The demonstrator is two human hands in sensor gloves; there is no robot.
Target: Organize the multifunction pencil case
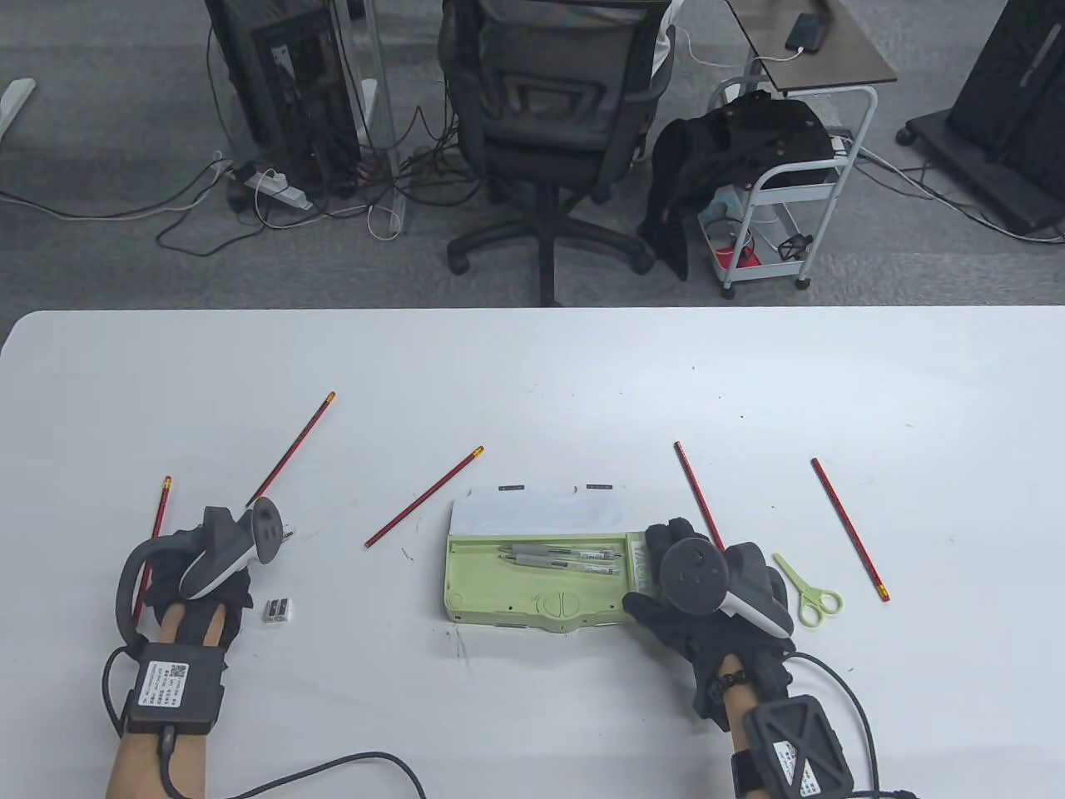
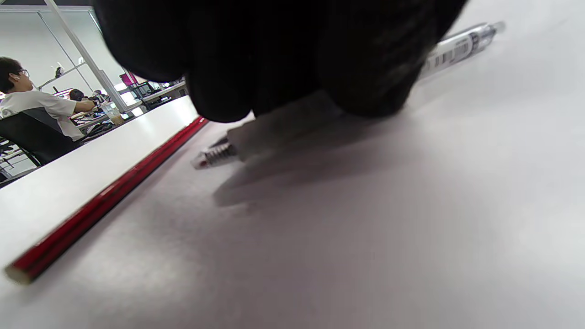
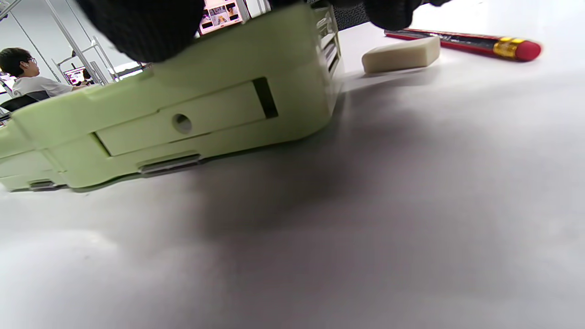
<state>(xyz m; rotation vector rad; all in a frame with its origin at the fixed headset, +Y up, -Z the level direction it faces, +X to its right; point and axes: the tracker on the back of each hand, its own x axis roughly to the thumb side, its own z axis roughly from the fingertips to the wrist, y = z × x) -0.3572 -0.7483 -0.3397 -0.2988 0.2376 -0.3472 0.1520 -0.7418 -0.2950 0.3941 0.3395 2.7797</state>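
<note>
On the tabletop (image 1: 532, 374) our left grip (image 1: 208, 574) closes on a pen (image 2: 274, 123); our right grip (image 1: 707, 599) steadies the case (image 1: 532, 591). Next, we carry the pen across into it.

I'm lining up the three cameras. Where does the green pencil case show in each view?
Table view: the pencil case lies open at lower centre, under the right hand.
Left wrist view: not in it.
Right wrist view: pencil case fills the upper left.
Shared landmark: the white table.
</note>
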